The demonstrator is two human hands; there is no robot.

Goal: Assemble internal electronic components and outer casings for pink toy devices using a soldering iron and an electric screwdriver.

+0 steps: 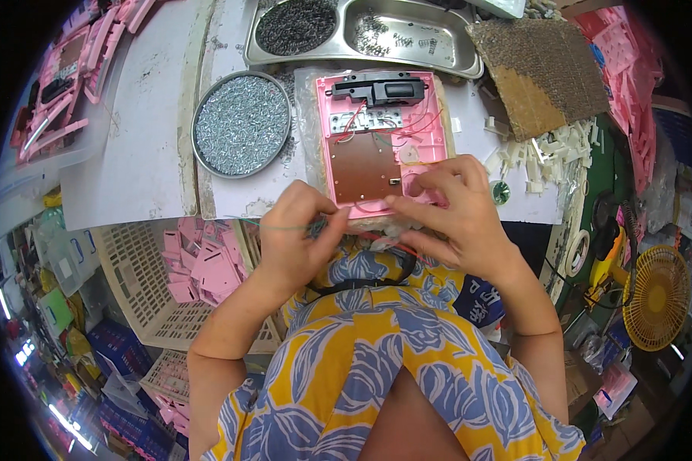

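A pink plastic housing [436, 104] lies in front of me, with a brown circuit board [365, 169], a black part [380, 90] at its far end and thin red and yellow wires inside. My left hand [296, 234] is closed at the housing's near left corner, pinching a thin green wire [269, 225] that trails out to the left. My right hand [457, 219] grips the near right edge of the housing, one fingertip at the board's near edge and the thumb lower down. A red wire [409, 251] hangs below that thumb.
A round dish of small screws [242, 124] stands to the left. Behind is a metal tray [457, 60] with dark springs. Right are cardboard [542, 77], white plastic parts [542, 157] and a yellow fan [656, 298]. A crate [142, 284] of pink parts sits below the table's left side.
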